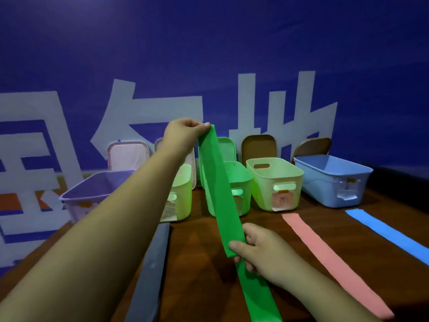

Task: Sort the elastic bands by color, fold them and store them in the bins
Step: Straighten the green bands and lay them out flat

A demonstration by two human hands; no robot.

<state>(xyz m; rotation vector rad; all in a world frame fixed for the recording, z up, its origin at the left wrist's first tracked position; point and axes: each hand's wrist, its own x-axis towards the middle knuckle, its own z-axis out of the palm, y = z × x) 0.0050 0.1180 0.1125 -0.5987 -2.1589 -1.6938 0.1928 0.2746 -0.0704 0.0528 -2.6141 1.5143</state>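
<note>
A long green elastic band (220, 194) stretches from high in the middle down to the bottom edge. My left hand (185, 133) pinches its top end, raised above the bins. My right hand (257, 247) grips the band lower down, just above the table, and the band's tail runs on toward me. Flat on the wooden table lie a grey band (153, 273) to the left, a pink band (329, 259) to the right and a blue band (392, 235) at the far right.
A row of open bins stands at the back: a purple bin (81, 196), a pale green bin (183, 194), a green bin (241, 182), a yellow-green bin (274, 182) and a blue bin (332, 177). Lids lean on the blue wall behind them.
</note>
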